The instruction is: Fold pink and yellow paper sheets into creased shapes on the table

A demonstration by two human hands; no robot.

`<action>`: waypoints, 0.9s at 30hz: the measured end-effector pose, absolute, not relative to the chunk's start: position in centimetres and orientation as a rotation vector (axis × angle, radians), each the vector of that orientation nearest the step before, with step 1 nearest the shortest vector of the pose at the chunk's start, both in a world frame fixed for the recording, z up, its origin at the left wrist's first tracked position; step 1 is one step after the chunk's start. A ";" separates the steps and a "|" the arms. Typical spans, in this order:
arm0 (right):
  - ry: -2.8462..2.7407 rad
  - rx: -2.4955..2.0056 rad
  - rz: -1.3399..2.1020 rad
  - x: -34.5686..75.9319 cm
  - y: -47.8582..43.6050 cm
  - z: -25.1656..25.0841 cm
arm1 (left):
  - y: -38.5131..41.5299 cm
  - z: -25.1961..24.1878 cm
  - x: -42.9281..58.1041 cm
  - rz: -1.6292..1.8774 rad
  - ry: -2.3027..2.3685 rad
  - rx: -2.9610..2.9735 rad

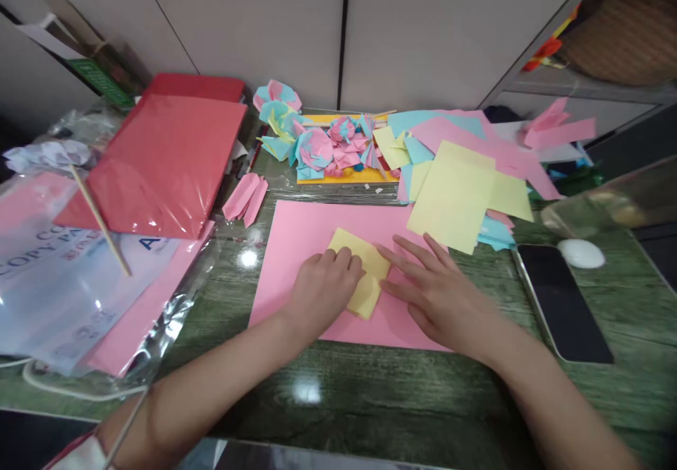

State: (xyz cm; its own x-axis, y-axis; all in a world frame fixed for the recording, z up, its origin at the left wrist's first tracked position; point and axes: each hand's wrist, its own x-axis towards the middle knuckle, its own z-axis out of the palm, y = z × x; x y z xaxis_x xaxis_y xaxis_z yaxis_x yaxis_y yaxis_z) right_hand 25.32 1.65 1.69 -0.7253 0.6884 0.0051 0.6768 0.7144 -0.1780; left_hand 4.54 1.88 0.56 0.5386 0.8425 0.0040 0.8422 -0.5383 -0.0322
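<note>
A small folded yellow paper lies on a sheet of pink paper in the middle of the table. My left hand presses on the yellow paper from the left, its fingers curled and closed, the fingertips hidden beneath. From the right, my right hand rests flat with its fingers spread, the tips of some at the paper's right edge. Nothing is held in my right hand. A larger flat yellow sheet overlaps the pink sheet's upper right corner.
Several folded paper flowers sit at the back. A pink folded piece lies left of the pink sheet. Further left are a red folder and a plastic copy-paper bag with a wooden stick. A phone and white mouse lie right.
</note>
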 end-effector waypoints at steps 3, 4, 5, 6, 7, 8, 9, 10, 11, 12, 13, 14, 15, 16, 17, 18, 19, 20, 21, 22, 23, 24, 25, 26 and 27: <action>-2.862 -1.134 0.225 25.4 1.7 1.5 | 2.4 0.4 5.3 0.030 -1.555 -2.697; -2.866 -1.135 0.218 25.5 1.7 1.5 | 2.5 0.6 5.5 0.050 -1.574 -2.697; -2.868 -1.138 0.214 25.5 1.7 1.5 | 2.5 0.8 5.6 0.070 -1.588 -2.699; -2.870 -1.144 0.213 25.5 1.7 1.5 | 2.5 1.1 5.7 0.090 -1.600 -2.703; -2.872 -1.151 0.212 25.5 1.7 1.5 | 2.6 1.3 5.8 0.109 -1.609 -2.708; -2.874 -1.157 0.212 25.5 1.7 1.5 | 2.6 1.6 5.9 0.129 -1.616 -2.711; -2.876 -1.162 0.210 25.5 1.7 1.5 | 2.7 1.8 6.0 0.150 -1.622 -2.714; -2.879 -1.166 0.208 25.4 1.6 1.5 | 2.7 1.9 6.1 0.173 -1.627 -2.718; -2.879 -1.171 0.203 25.4 1.6 1.5 | 2.8 2.1 6.2 0.200 -1.631 -2.724; -2.878 -1.179 0.197 25.4 1.6 1.5 | 2.9 2.1 6.2 0.225 -1.637 -2.728; -2.874 -1.190 0.191 25.4 1.6 1.6 | 3.0 2.2 6.3 0.249 -1.641 -2.733; -2.869 -1.205 0.186 25.4 1.7 1.6 | 3.0 2.2 6.3 0.270 -1.645 -2.737; -2.864 -1.221 0.176 25.5 1.7 1.6 | 3.1 2.3 6.3 0.288 -1.648 -2.741; -2.856 -1.245 0.158 25.7 1.9 1.6 | 3.1 2.3 6.3 0.306 -1.652 -2.741; -2.845 -1.276 0.135 25.9 2.1 1.6 | 3.1 2.3 6.3 0.324 -1.656 -2.741; -2.831 -1.308 0.108 26.2 2.3 1.6 | 3.1 2.4 6.3 0.341 -1.657 -2.742; -2.817 -1.338 0.084 26.5 2.5 1.6 | 3.1 2.4 6.3 0.358 -1.658 -2.743; -2.805 -1.362 0.067 26.8 2.7 1.6 | 3.1 2.4 6.2 0.370 -1.657 -2.744; -2.795 -1.380 0.057 27.0 2.8 1.6 | 3.1 2.4 6.3 0.378 -1.656 -2.745; -2.786 -1.392 0.051 27.2 2.9 1.7 | 3.1 2.5 6.3 0.379 -1.655 -2.746; -2.775 -1.399 0.042 27.3 2.9 1.8 | 3.1 2.4 6.3 0.374 -1.655 -2.748; -2.757 -1.404 0.028 27.2 2.9 1.9 | 3.1 2.4 6.3 0.368 -1.657 -2.748; -2.736 -1.402 0.013 27.1 2.7 2.1 | 3.1 2.4 6.3 0.361 -1.659 -2.749; -2.719 -1.386 0.009 26.9 2.5 2.3 | 3.1 2.4 6.3 0.353 -1.661 -2.752; -2.713 -1.350 0.025 26.6 2.2 2.4 | 3.1 2.4 6.3 0.345 -1.664 -2.754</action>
State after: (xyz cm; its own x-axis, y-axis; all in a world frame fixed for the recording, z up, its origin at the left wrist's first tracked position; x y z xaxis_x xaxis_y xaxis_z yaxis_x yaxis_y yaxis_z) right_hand 26.55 2.22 2.41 -0.5982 0.7960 0.0918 0.7942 0.6043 -0.0640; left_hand 6.31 3.12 2.35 0.4498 0.8632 -0.2293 0.8832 -0.4681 -0.0294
